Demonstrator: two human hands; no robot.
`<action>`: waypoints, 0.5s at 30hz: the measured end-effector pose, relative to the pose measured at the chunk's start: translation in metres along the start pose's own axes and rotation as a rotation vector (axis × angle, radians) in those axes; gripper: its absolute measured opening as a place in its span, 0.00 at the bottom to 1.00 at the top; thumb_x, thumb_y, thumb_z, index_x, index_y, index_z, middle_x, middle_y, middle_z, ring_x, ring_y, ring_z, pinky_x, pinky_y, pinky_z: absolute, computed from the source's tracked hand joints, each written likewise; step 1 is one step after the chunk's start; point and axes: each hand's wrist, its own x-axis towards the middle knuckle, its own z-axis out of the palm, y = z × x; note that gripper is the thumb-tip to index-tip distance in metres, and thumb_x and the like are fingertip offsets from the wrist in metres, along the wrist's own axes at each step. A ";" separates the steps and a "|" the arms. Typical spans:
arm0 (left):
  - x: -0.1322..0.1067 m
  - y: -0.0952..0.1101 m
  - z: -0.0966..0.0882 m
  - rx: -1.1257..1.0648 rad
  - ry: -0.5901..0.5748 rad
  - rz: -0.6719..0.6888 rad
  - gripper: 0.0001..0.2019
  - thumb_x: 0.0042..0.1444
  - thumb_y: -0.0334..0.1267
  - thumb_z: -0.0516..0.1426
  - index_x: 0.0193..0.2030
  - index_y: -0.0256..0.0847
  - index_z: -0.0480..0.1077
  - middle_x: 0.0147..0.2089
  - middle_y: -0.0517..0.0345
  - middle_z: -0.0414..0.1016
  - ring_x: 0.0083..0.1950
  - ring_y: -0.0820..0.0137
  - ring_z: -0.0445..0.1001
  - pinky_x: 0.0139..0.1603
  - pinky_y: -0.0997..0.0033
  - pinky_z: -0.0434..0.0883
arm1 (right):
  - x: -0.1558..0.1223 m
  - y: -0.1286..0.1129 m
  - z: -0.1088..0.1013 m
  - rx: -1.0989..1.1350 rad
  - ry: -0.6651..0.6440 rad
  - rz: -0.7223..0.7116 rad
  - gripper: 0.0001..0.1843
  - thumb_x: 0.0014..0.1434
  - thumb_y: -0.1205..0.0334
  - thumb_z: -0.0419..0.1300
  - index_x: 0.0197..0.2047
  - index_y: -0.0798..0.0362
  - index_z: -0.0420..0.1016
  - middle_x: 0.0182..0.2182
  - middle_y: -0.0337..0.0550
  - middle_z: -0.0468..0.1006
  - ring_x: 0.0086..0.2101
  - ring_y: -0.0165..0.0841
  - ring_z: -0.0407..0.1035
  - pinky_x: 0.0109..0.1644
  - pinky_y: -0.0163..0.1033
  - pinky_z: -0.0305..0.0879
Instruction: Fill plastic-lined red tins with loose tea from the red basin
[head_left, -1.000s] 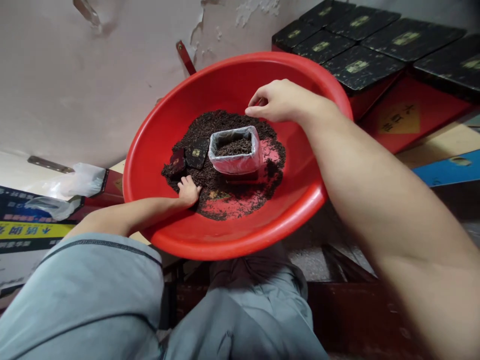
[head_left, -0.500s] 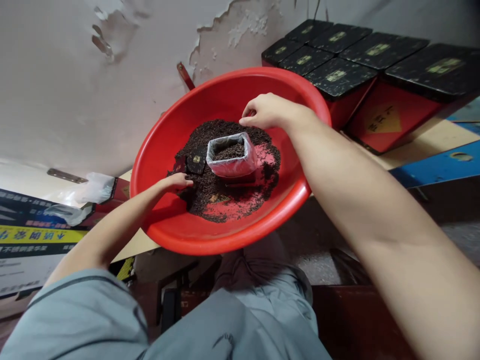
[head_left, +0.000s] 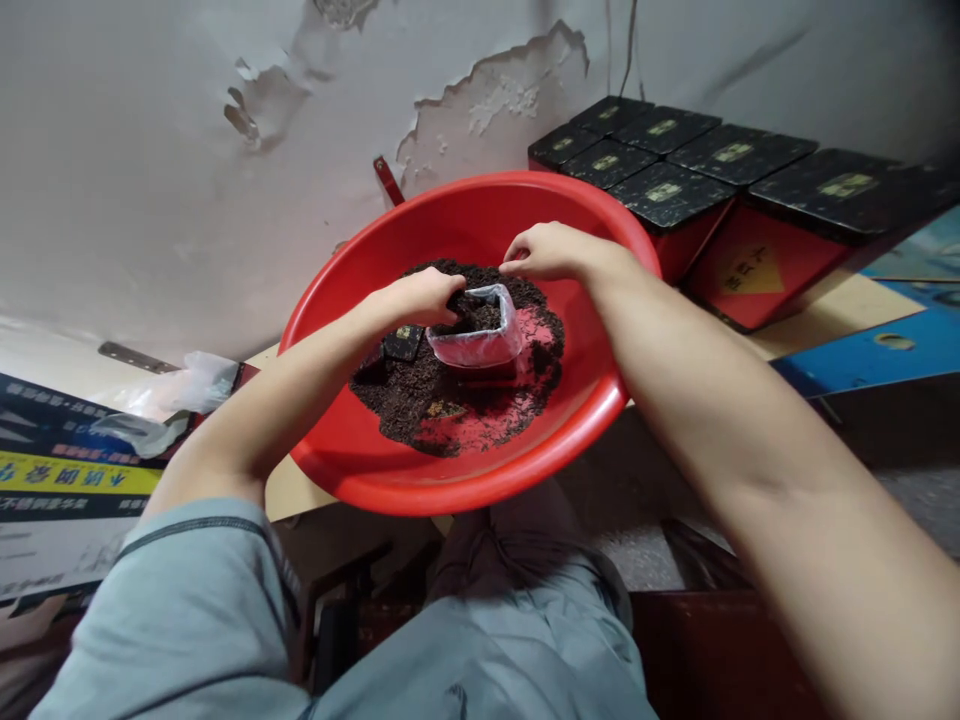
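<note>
Head view: nearest the camera lie the person's lap and knees in grey-blue cloth (head_left: 480, 640). Beyond them, a wide red basin (head_left: 420, 480) sits on the edge of a pale tabletop (head_left: 281, 490). A heap of loose dark leaves (head_left: 420, 385) is spread over the basin's floor. A small black lid (head_left: 403, 343) lies on the left of the heap. Just right of it, in the middle of the basin, stands an open plastic pouch (head_left: 480, 345), partly filled with the same leaves.

The left hand (head_left: 427, 297) is at the pouch's near-left mouth, fingers bunched together and curled down into the opening; whether they grip any leaves is hidden. The right hand (head_left: 547, 250) reaches in from the far side and pinches the pouch's far rim between thumb and fingertips.

Behind the basin on the right stand red boxes with black tops (head_left: 750, 200). A crumpled clear bag (head_left: 184, 385) lies far left. A grey wall with peeling paint (head_left: 187, 150) closes the back.
</note>
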 end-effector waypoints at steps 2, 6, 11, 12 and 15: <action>0.007 -0.001 0.002 -0.004 0.033 0.048 0.23 0.56 0.40 0.64 0.59 0.39 0.76 0.48 0.50 0.82 0.47 0.60 0.80 0.47 0.69 0.74 | 0.000 0.000 0.000 -0.008 0.005 0.001 0.15 0.65 0.54 0.66 0.51 0.48 0.88 0.48 0.44 0.87 0.47 0.42 0.80 0.52 0.42 0.73; 0.012 -0.009 0.004 -0.073 0.122 0.189 0.22 0.54 0.34 0.64 0.57 0.41 0.79 0.50 0.54 0.83 0.49 0.64 0.80 0.51 0.71 0.74 | 0.001 0.003 0.001 0.001 0.010 -0.009 0.14 0.64 0.52 0.67 0.49 0.46 0.88 0.46 0.42 0.88 0.46 0.40 0.80 0.51 0.40 0.73; 0.007 -0.010 0.019 -0.190 0.202 0.450 0.18 0.64 0.29 0.56 0.55 0.43 0.82 0.56 0.52 0.84 0.55 0.66 0.82 0.60 0.68 0.74 | 0.003 0.003 0.002 -0.009 0.017 -0.025 0.14 0.64 0.54 0.66 0.50 0.47 0.88 0.46 0.44 0.88 0.46 0.41 0.80 0.51 0.41 0.74; 0.005 -0.012 0.024 -0.192 0.185 0.491 0.19 0.64 0.29 0.55 0.55 0.45 0.82 0.58 0.54 0.84 0.58 0.67 0.81 0.62 0.68 0.74 | 0.003 0.003 0.003 -0.008 0.018 -0.027 0.15 0.64 0.54 0.66 0.50 0.47 0.88 0.46 0.45 0.88 0.46 0.41 0.80 0.52 0.41 0.74; -0.005 -0.019 0.034 -0.132 0.116 0.503 0.19 0.61 0.26 0.56 0.50 0.48 0.84 0.59 0.58 0.84 0.60 0.67 0.81 0.63 0.70 0.74 | 0.003 0.002 0.003 0.002 0.013 -0.027 0.15 0.64 0.53 0.66 0.51 0.45 0.87 0.44 0.44 0.88 0.44 0.41 0.81 0.52 0.42 0.75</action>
